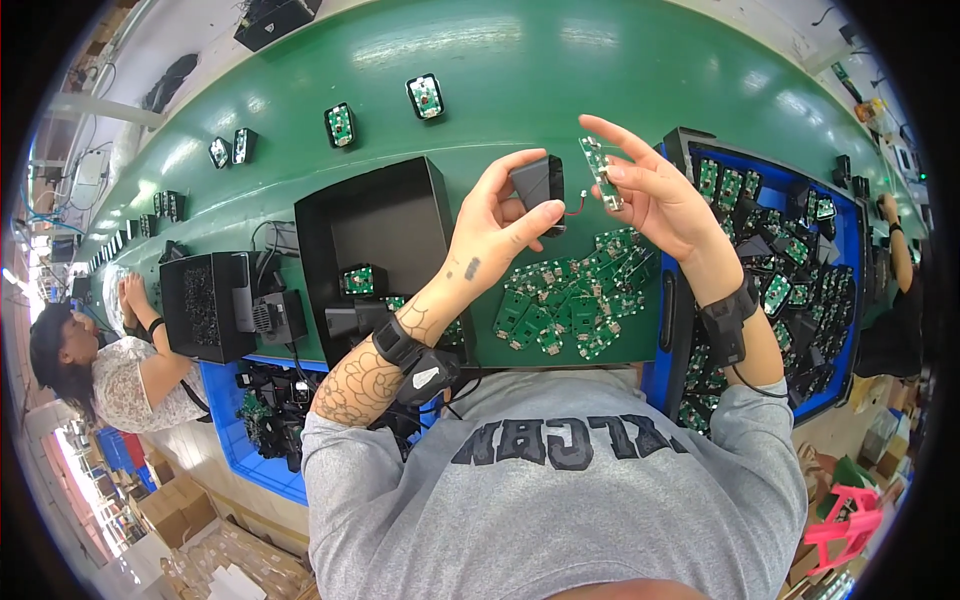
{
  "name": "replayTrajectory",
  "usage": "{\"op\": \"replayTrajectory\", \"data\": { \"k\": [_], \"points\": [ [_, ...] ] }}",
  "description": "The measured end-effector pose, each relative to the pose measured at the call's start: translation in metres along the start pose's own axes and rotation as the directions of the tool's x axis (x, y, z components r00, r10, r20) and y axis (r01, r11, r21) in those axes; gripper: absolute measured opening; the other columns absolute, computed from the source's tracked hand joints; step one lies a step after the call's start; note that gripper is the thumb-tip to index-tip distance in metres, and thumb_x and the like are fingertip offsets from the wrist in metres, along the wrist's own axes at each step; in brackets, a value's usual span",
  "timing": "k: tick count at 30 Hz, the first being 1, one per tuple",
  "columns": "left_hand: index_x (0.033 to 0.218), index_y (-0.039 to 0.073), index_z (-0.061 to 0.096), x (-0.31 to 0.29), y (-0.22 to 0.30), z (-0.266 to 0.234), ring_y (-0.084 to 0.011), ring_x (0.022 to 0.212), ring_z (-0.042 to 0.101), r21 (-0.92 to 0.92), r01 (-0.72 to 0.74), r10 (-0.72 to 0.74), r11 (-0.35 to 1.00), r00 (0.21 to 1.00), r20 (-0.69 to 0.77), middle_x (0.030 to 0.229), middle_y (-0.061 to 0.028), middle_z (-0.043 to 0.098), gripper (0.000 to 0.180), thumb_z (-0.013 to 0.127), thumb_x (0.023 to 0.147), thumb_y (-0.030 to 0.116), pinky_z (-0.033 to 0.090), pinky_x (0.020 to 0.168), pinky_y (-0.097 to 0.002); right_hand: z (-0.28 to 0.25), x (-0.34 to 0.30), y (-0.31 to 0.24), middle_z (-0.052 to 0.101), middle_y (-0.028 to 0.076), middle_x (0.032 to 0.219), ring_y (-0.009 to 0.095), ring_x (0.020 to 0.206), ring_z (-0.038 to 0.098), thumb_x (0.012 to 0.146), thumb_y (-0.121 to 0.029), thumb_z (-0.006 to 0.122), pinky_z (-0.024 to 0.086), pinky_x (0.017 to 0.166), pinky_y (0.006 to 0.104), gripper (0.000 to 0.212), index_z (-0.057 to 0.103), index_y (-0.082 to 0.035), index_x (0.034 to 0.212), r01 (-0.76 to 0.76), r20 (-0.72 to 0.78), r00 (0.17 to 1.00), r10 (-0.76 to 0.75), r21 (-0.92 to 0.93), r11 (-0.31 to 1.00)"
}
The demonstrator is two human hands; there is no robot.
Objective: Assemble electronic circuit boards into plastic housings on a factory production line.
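Observation:
My left hand is closed round a small black plastic housing. From its open side comes a thin red and black wire with a small white plug. Just to the right, my right hand pinches a green circuit board between thumb and fingers, upright, with its index finger stretched above the board's top. The plug hangs in the gap between housing and board, apart from the board. Below both hands a loose heap of green circuit boards lies on the green table.
A black box with a few housings stands left of my arm. At right, a blue crate holds many boards and housings. Housings with boards stand in a line across the green table. Co-workers sit at both sides.

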State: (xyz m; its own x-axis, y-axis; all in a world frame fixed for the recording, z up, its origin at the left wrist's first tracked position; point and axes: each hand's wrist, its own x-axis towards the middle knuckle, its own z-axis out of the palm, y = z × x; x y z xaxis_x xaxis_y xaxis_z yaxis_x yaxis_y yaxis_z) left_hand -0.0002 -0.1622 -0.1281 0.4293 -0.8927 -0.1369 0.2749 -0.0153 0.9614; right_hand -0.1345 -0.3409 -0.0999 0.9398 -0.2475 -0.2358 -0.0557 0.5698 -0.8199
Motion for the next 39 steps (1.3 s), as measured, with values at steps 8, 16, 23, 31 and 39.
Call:
{"op": "replayTrajectory", "data": {
  "k": [8, 16, 23, 31, 39],
  "points": [
    [0.139, 0.004, 0.038, 0.0, 0.001, 0.001, -0.0145, 0.09, 0.066, 0.006, -0.008, 0.008, 1.0, 1.0, 0.015, 0.116, -0.0107, 0.059, 0.064, 0.072, 0.087, 0.019, 0.052, 0.062, -0.0243, -0.009, 0.002, 0.004, 0.065, -0.002, 0.092, 0.003, 0.072, 0.058, 0.09, -0.009, 0.063, 0.052, 0.067, 0.0183, 0.039, 0.059, -0.005, 0.128, -0.113, 0.001, 0.994, 0.113, -0.02, 0.993],
    [0.14, 0.004, 0.037, 0.001, 0.0, -0.001, -0.0148, 0.093, 0.065, -0.007, -0.001, 0.002, 1.0, 0.999, 0.041, 0.117, -0.0112, 0.058, 0.065, 0.072, 0.087, 0.018, 0.053, 0.063, -0.0248, -0.006, 0.006, 0.007, 0.064, -0.001, 0.089, 0.004, 0.069, 0.057, 0.091, -0.009, 0.062, 0.05, 0.063, 0.0197, 0.037, 0.059, -0.003, 0.127, -0.136, -0.027, 0.991, 0.134, -0.132, 0.982],
    [0.151, 0.007, 0.019, 0.002, -0.005, -0.001, -0.0223, 0.11, 0.058, -0.283, 0.095, -0.048, 0.954, 0.985, 0.168, 0.125, -0.0157, 0.053, 0.068, 0.058, 0.096, 0.02, 0.058, 0.076, -0.0353, 0.007, 0.001, 0.011, 0.067, 0.002, 0.09, 0.007, 0.068, 0.059, 0.089, -0.007, 0.065, 0.05, 0.064, 0.0208, 0.028, 0.066, -0.003, 0.117, 0.13, -0.031, 0.986, -0.163, -0.472, 0.872],
    [0.153, 0.015, 0.016, 0.002, -0.001, -0.003, -0.0185, 0.108, 0.058, -0.389, 0.188, -0.054, 0.902, 0.942, 0.332, 0.131, -0.0102, 0.051, 0.061, 0.047, 0.101, 0.026, 0.052, 0.082, -0.0349, 0.009, 0.001, 0.001, 0.067, 0.003, 0.086, 0.008, 0.066, 0.06, 0.088, -0.007, 0.065, 0.049, 0.063, 0.0218, 0.027, 0.067, -0.001, 0.114, 0.209, -0.044, 0.962, -0.269, -0.513, 0.832],
    [0.153, 0.015, 0.016, 0.001, -0.001, -0.002, -0.017, 0.109, 0.056, -0.384, 0.158, -0.034, 0.91, 0.95, 0.31, 0.13, -0.0097, 0.05, 0.062, 0.047, 0.101, 0.028, 0.052, 0.082, -0.0344, 0.015, -0.005, 0.002, 0.069, 0.003, 0.085, 0.007, 0.063, 0.06, 0.087, -0.005, 0.066, 0.05, 0.058, 0.0206, 0.025, 0.068, -0.001, 0.111, 0.13, -0.03, 0.984, -0.177, -0.561, 0.818]
  ]
}}
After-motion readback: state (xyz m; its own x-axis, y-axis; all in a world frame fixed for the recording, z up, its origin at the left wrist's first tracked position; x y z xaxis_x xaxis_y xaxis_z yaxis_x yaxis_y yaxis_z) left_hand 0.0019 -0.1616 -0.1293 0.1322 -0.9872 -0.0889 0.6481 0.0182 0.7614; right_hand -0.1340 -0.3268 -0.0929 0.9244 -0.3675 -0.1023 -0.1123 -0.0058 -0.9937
